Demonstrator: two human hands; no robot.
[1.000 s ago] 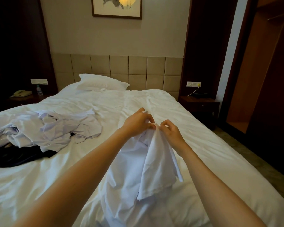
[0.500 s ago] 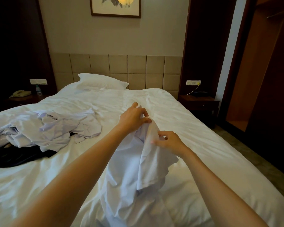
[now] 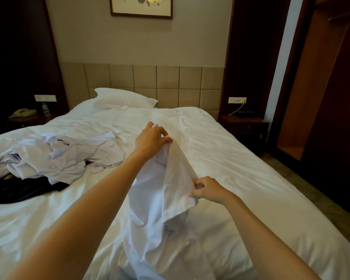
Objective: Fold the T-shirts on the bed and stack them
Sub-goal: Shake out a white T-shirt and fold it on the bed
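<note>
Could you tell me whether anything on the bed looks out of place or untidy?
A crumpled heap of pale shirts sprawls across the bed at left, over a dark cloth; none is folded. The shirt held by the left hand and right hand hangs bunched. Nothing looks damaged.

- Dim room; soft light falls on the white bed (image 3: 220,150).
- Yellow glare on the framed picture (image 3: 129,9).
- Side wood panels (image 3: 18,57) nearly black.
- Edges bend, wide-angle.

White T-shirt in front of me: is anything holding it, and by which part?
The left hand pinches the white T-shirt at its bunched top; the right hand pinches its edge lower down.
</note>
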